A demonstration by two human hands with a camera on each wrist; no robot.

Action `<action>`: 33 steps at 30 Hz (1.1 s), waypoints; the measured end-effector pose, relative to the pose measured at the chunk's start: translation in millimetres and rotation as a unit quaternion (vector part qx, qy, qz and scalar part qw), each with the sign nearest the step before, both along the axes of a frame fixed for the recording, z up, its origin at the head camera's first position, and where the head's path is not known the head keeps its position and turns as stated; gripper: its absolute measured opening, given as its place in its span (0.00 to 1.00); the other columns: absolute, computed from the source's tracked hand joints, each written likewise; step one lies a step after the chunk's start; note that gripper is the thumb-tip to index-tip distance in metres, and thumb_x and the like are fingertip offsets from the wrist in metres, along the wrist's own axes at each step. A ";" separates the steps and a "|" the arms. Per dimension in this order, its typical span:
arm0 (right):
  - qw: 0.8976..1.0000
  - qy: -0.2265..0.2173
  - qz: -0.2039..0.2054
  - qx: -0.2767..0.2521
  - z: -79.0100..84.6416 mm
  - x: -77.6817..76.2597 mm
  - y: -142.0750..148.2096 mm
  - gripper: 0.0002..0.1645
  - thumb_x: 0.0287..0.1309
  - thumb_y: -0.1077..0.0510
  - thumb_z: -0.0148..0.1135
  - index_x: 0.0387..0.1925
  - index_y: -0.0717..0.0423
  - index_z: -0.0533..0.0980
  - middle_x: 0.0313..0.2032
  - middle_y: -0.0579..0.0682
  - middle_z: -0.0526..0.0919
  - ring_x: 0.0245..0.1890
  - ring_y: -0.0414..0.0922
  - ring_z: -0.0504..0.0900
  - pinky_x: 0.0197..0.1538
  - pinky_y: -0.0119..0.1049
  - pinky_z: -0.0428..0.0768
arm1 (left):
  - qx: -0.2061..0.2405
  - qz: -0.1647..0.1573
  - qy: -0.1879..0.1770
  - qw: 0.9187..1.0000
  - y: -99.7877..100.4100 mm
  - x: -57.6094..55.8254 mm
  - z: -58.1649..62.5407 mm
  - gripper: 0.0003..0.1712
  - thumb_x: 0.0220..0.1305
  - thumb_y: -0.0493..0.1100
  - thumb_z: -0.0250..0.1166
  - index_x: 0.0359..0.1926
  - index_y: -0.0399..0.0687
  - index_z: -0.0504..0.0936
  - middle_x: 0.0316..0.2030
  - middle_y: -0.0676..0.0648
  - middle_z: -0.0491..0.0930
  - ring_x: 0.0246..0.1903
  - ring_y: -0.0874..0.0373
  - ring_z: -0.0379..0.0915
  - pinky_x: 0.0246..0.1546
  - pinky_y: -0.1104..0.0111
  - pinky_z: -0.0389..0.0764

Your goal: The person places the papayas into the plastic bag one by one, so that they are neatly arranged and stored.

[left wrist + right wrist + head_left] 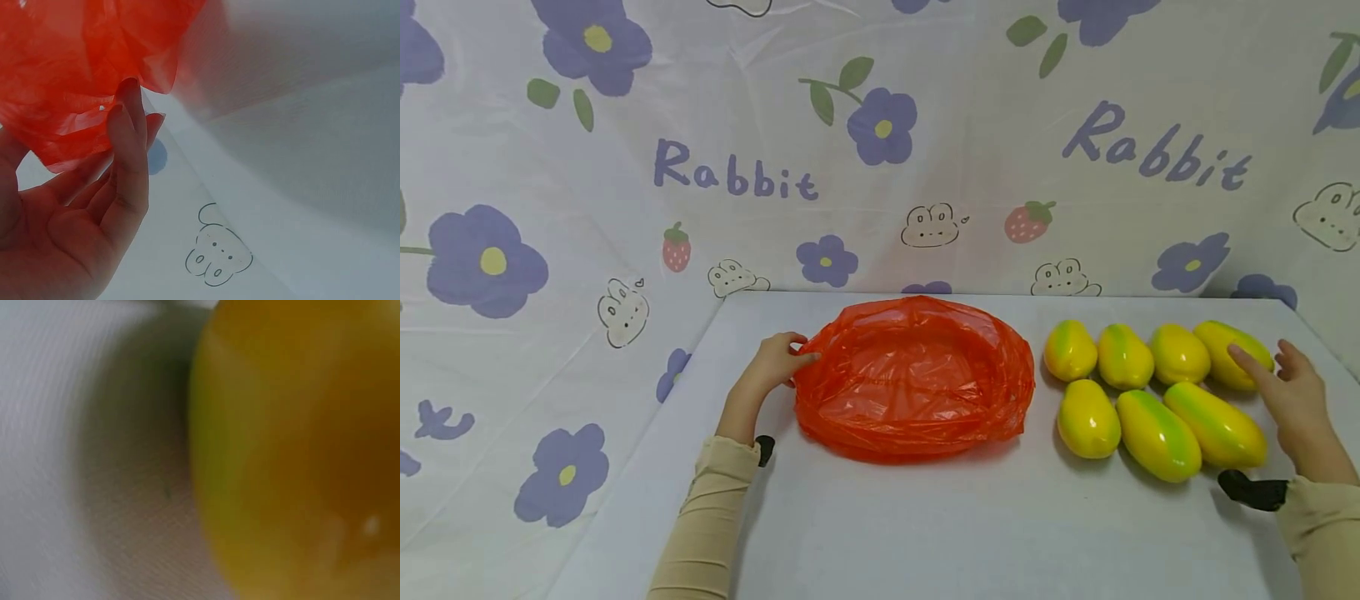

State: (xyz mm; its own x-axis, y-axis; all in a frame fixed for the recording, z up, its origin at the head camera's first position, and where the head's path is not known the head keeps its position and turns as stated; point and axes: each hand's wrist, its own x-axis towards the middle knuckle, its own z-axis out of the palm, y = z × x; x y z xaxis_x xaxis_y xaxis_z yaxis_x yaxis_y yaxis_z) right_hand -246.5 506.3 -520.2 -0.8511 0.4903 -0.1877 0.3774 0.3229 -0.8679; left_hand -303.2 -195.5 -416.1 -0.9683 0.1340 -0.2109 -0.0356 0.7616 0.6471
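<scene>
A red plastic bag lies on the table with its wide mouth facing up. My left hand holds the bag's left rim, thumb over the inner side and fingers along the outside; in the left wrist view the red film sits between thumb and fingers. On the right, several glossy yellow papayas with green streaks lie in two rows. My right hand, fingers spread, is at the right end of the back-row papaya, and its thumb overlaps that fruit. A papaya fills much of the right wrist view.
In the front row, the rightmost papaya lies just left of my right wrist. The white table ends at the back against a hanging cloth printed with flowers and rabbits. Black straps show at both sleeve cuffs.
</scene>
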 end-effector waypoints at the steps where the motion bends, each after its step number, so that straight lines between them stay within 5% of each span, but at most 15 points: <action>1: 1.000 -0.004 -0.002 -0.003 0.1 0.5 -1.2 0.62 0.56 0.24 0.51 0.75 0.36 0.25 0.77 0.53 0.24 0.77 0.60 0.29 0.74 0.64 0.39 | 0.000 0.001 0.000 1.000 0.0 0.0 -0.2 0.32 0.68 0.48 0.61 0.66 0.34 0.67 0.56 0.30 0.76 0.47 0.43 0.81 0.34 0.64 0.87; 6: 1.000 -0.014 -0.012 -0.021 9.1 5.8 -14.0 0.62 0.57 0.25 0.52 0.75 0.37 0.26 0.76 0.55 0.24 0.77 0.60 0.30 0.75 0.62 0.39 | 0.000 0.001 -0.001 1.000 0.2 0.4 -0.4 0.32 0.68 0.48 0.61 0.66 0.33 0.67 0.55 0.30 0.77 0.45 0.43 0.81 0.33 0.65 0.87; 16: 1.000 -0.012 -0.006 -0.026 56.4 30.6 -57.8 0.61 0.62 0.31 0.51 0.76 0.49 0.25 0.76 0.59 0.24 0.76 0.62 0.30 0.76 0.60 0.37 | 0.001 0.002 -0.005 1.000 1.8 0.4 1.7 0.32 0.68 0.48 0.61 0.66 0.34 0.67 0.55 0.30 0.76 0.44 0.44 0.81 0.33 0.65 0.87; 33: 1.000 0.013 0.006 -0.011 51.1 27.2 -58.0 0.56 0.63 0.34 0.52 0.77 0.51 0.34 0.78 0.55 0.36 0.78 0.53 0.40 0.79 0.50 0.42 | -0.005 0.006 -0.013 1.000 1.5 0.2 1.1 0.33 0.68 0.48 0.60 0.67 0.35 0.66 0.56 0.31 0.75 0.45 0.44 0.80 0.36 0.64 0.87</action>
